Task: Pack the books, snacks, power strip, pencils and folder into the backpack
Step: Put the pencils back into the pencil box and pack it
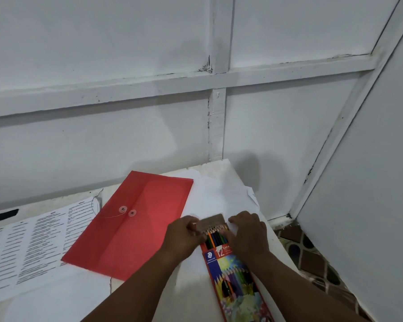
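Packing is barely starting, I am judging: no backpack is showing, and I am seeing no books, snacks or power strip. My left hand (184, 235) is pinching the open flap of the pencil box (233, 273) while my right hand (248, 233) is curling over its open end, pencil tips showing between them. Both are working on the white table (221, 182), the red folder (135, 226) lying just beside them, unpacked.

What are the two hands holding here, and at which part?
Both hands hold the coloured pencil box at its open top end, by the flap.
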The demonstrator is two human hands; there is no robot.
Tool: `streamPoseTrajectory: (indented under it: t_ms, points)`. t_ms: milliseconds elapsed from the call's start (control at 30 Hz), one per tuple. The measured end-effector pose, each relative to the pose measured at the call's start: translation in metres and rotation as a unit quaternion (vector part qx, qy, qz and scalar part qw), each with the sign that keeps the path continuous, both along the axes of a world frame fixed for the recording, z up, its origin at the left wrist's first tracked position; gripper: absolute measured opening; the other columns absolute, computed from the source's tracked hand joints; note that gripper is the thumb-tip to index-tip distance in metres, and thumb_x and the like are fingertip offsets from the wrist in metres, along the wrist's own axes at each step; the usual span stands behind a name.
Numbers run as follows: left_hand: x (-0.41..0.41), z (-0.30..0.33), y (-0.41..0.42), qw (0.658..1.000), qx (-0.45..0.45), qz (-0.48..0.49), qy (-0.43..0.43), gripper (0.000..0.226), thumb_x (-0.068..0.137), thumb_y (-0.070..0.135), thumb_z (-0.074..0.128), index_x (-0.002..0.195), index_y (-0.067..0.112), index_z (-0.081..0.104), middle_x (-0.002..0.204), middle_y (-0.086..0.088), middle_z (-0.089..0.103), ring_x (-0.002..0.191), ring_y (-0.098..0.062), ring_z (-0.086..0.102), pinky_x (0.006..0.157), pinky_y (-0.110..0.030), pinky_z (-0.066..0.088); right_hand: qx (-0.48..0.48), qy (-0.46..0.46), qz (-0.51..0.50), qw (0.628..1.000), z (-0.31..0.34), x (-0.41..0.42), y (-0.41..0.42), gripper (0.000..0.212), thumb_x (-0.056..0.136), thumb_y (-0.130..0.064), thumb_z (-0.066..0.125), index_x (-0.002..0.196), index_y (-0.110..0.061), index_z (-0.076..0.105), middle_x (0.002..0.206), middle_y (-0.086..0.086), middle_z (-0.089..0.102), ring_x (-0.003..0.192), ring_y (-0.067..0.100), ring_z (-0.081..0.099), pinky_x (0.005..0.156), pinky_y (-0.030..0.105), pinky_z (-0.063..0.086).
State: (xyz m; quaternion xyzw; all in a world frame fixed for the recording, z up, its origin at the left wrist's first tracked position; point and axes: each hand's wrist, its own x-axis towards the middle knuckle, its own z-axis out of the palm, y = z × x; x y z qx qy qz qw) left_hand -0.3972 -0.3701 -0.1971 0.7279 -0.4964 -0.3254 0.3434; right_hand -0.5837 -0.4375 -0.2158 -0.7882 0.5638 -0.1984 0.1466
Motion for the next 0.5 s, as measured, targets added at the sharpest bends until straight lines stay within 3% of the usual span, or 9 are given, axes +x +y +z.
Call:
streamPoseTrajectory:
  t_ms: [100,233,400,500]
  points:
    - [-0.001,0.005,0.003,0.989,-0.049,-0.081,-0.111,0.005,0.086,0.016,0.074,0.088,0.012,0.075,0.084,0.003,0.066,0.078,-0.007,0.058,0.069,-0.012,0.044,-0.003,0.005,-0.027,1.0,0.002,0.003,0.007,0.036,0.089,-0.053,0.061,0.109,-0.024,0.069,0.111,-0.006,0.063,0.104,0.012,0.053,0.088,0.03,0.039]
    - [0.008,0.0,0.002,0.974,-0.073,-0.155,-0.147,0.026,0.095,0.033,0.065,0.07,0.028,0.063,0.079,0.003,0.06,0.072,-0.004,0.053,0.065,-0.019,0.038,0.007,-0.041,-0.052,0.998,-0.001,0.001,0.022,0.031,0.088,-0.05,0.066,0.103,-0.024,0.071,0.104,-0.008,0.068,0.094,0.009,0.056,0.084,0.026,0.04]
    - [0.014,-0.009,-0.016,0.967,-0.043,-0.169,-0.186,0.017,0.084,0.033,0.076,0.077,0.02,0.067,0.085,0.004,0.061,0.08,-0.01,0.057,0.066,-0.019,0.039,-0.016,-0.047,-0.064,0.997,-0.002,-0.009,0.051,0.033,0.086,-0.052,0.064,0.1,-0.023,0.072,0.1,-0.007,0.071,0.091,0.009,0.059,0.086,0.036,0.052]
    - [0.013,-0.005,-0.026,0.968,-0.011,-0.19,-0.164,0.016,0.078,0.029,0.074,0.09,0.021,0.067,0.087,0.008,0.061,0.083,-0.012,0.058,0.066,-0.021,0.042,0.019,0.006,-0.057,0.998,0.006,-0.013,0.07,0.057,0.081,-0.067,0.059,0.121,-0.027,0.065,0.118,-0.01,0.065,0.106,0.009,0.056,0.097,0.037,0.048]
